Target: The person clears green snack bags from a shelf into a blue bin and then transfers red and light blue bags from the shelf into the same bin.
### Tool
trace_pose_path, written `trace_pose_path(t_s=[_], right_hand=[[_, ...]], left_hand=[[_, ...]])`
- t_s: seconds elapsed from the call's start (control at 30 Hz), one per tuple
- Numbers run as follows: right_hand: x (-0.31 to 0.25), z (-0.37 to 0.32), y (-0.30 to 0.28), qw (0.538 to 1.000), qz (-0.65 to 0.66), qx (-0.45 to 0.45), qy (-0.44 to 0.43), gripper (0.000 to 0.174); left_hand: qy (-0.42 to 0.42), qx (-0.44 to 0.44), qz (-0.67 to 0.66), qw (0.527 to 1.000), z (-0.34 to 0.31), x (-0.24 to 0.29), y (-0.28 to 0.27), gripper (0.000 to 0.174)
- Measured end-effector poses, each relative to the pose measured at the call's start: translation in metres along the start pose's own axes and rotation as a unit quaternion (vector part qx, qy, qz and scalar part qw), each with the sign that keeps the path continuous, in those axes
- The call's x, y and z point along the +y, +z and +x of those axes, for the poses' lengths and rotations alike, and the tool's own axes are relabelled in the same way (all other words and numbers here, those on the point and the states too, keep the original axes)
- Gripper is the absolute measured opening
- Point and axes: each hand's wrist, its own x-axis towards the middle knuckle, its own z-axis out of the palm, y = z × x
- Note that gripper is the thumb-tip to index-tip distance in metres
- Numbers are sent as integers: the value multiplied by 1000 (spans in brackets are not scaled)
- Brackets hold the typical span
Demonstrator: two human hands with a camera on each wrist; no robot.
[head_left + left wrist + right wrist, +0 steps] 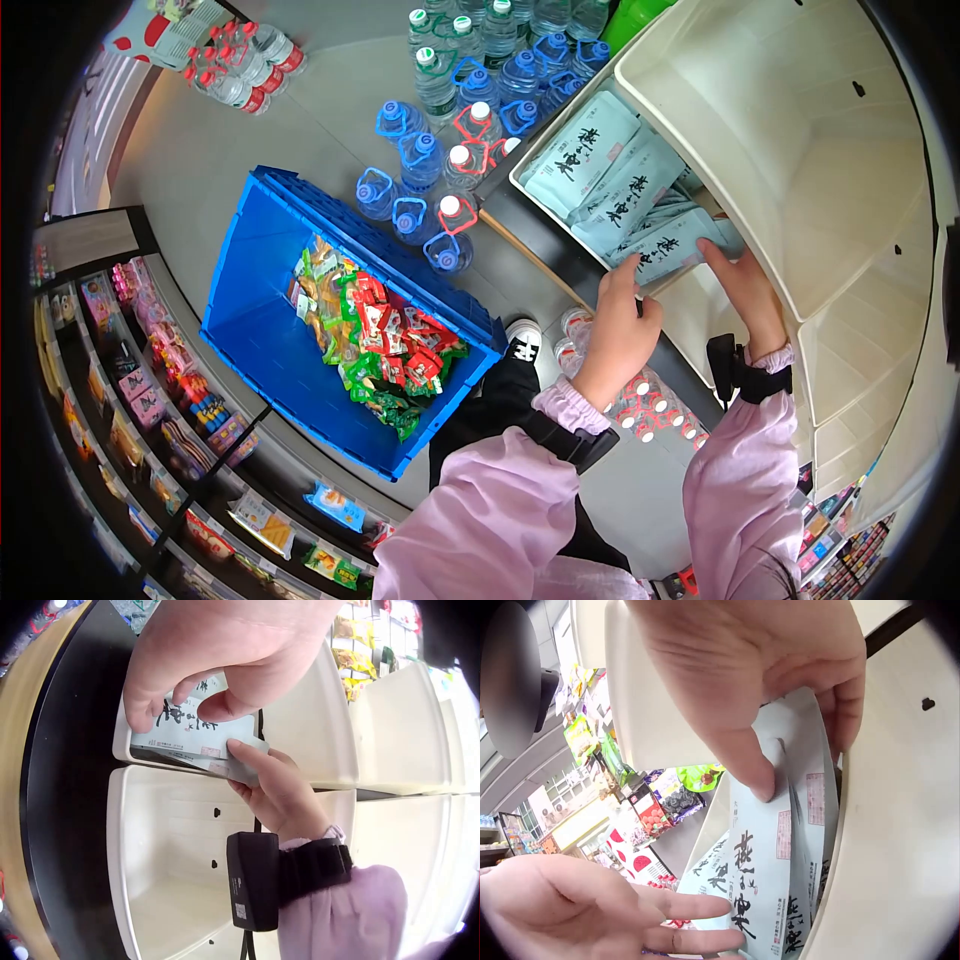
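Packets [620, 200], flat, pale blue-green: several, overlapping, in 1 cream bin [120, 746]. Fronts bear large black brushed Chinese characters, the first reading 燕; a pink stamp-like block and lines of small print stand beside them, too small to read.

Right hand [745, 290]: thumb on a packet's front face, fingers behind, pinching at the bin's end; exact count gripped cannot be told. On its wrist, 1 black camera [251, 881] carrying a label with a QR code.

Left hand [620, 325]: over the same packets, fingers apart and extended; whether they press cannot be told.

Adjoining: 1 further cream bin [180, 855]; 1 black shelf [71, 765] with wood-toned edge.

Floor: 1 blue crate [245, 290] holding small wrapped snacks [375, 330] in red, green and yellow; large water bottles [500, 80] with blue, green and red handles; red-capped bottles [245, 70], red labels illegible.
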Motion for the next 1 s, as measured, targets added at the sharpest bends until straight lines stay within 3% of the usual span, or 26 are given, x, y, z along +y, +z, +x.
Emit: trace_pose_path(t_s=[0.1, 0.5, 0.6, 0.7, 0.9, 1.0], right_hand=[[-7, 3, 1, 998, -6, -43, 33, 33], [-18, 5, 5, 994, -60, 1, 90, 31], [-21, -3, 10, 993, -54, 66, 85, 30], [-33, -15, 8, 985, -13, 103, 141, 24], [-33, -51, 15, 974, 23, 225, -19, 18], [-37, -64, 14, 968, -26, 249, -34, 24]], left_hand=[[-41, -42, 8, 998, 0, 3, -4, 50], [-36, -39, 4, 999, -2, -1, -1, 48], [-42, -42, -8, 998, -2, 1, -3, 47], [-38, -46, -28, 998, -5, 0, -6, 47], [-8, -44, -61, 997, -28, 2, -7, 44], [14, -33, -53, 998, -36, 5, -9, 40]])
